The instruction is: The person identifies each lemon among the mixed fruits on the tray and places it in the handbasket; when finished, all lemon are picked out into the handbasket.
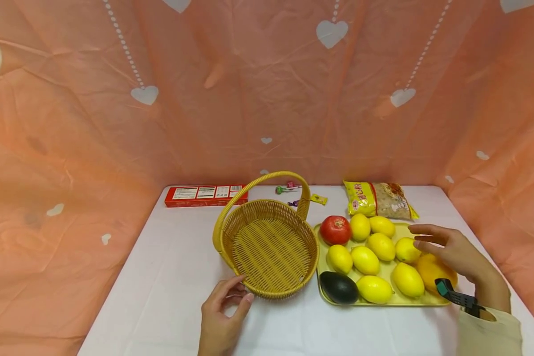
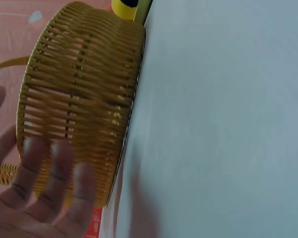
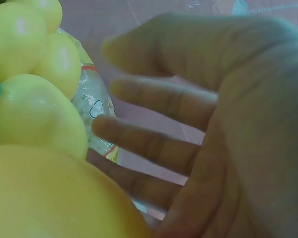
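A yellow-brown wicker basket (image 1: 271,254) with a tall arched handle stands mid-table, with nothing inside. At its near left rim is my left hand (image 1: 224,309), fingers loosely bent; in the left wrist view the fingers (image 2: 59,168) lie along the woven side, and I cannot tell if they press it. My right hand (image 1: 454,252) hovers above the right side of a yellow tray (image 1: 289,305), fingers apart and holding nothing. Closest to it are a lemon (image 1: 407,250) and an orange fruit (image 1: 436,272). In the right wrist view the orange fruit (image 3: 54,198) partly hides the fingers.
The tray also bears several lemons (image 1: 365,260), a red pomegranate-like fruit (image 1: 335,230) and a dark oval fruit (image 1: 338,287). Behind it lies a plastic food packet (image 1: 380,200). A red box (image 1: 204,195) and small wrapped candies (image 1: 319,199) lie along the back.
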Available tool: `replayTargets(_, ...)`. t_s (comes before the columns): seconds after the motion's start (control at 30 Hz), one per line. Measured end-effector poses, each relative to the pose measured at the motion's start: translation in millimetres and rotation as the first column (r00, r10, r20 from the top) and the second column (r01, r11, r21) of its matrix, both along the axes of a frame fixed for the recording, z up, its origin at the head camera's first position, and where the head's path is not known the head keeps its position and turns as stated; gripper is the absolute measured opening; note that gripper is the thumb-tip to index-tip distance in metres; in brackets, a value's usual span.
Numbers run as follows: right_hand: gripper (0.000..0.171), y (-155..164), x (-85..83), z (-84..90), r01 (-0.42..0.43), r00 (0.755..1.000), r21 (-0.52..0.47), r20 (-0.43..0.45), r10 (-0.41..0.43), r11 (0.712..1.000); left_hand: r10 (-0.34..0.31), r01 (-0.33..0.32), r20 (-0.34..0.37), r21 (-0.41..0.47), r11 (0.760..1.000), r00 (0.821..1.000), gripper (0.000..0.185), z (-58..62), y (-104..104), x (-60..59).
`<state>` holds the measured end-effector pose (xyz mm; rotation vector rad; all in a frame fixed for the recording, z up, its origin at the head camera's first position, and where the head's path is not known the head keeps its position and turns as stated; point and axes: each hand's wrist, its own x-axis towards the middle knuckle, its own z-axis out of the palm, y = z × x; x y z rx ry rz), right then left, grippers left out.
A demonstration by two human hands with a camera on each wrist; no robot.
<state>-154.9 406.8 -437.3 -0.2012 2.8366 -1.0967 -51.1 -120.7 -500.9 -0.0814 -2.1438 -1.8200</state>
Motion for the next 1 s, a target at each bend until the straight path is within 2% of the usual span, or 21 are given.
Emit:
replayTargets(0.1, 0.049, -0.5, -4.6, -2.7, -0.032, 0.999, 0.036, 0.017, 0.031, 0.999, -0.023, 0.023, 0.045, -0.015, 1.000, 0.999, 0.043, -1.5, 3.2, -1.7)
replayTargets(0.2, 0.050, -1.2, -8.2, -5.1, -0.061, 0.998, 0.080, 0.039, 0.058, 0.995, -0.016, 0.020, 0.084, -0.049, 0.999, 0.996, 0.047, -2.4, 7.4, -1.7)
replayTargets(0.37, 0.052, -5.8, -13.8, -5.0, -0.089, 0.993, 0.125, 0.089, 0.078, 0.988, 0.005, 0.031, 0.196, -0.181, 0.983, 0.981, 0.059, -4.3, 12.2, 0.3)
replayTargets(0.5, 0.052, -10.6, -18.1, -0.3, -0.111, 0.988, 0.113, 0.120, 0.098, 0.987, 0.044, 0.004, 0.198, -0.238, 0.971, 0.979, 0.057, -7.8, 15.3, 1.8)
replayTargets(0.63, 0.051, -11.5, -15.3, 4.1, -0.127, 0.984, 0.087, 0.140, 0.114, 0.988, 0.086, -0.055, 0.170, -0.184, 0.981, 0.982, 0.046, -9.0, 17.9, 2.1)
replayTargets(0.73, 0.052, -11.3, -14.4, 6.3, -0.127, 0.981, 0.074, 0.157, 0.114, 0.989, 0.108, -0.088, 0.169, -0.123, 0.989, 0.980, 0.047, -8.2, 19.0, 1.4)
replayTargets(1.0, 0.052, -13.4, -14.2, 5.9, -0.129, 0.976, 0.110, 0.189, 0.107, 0.985, 0.100, -0.103, 0.161, 0.012, 0.995, 0.982, 0.058, -7.6, 20.6, -0.6)
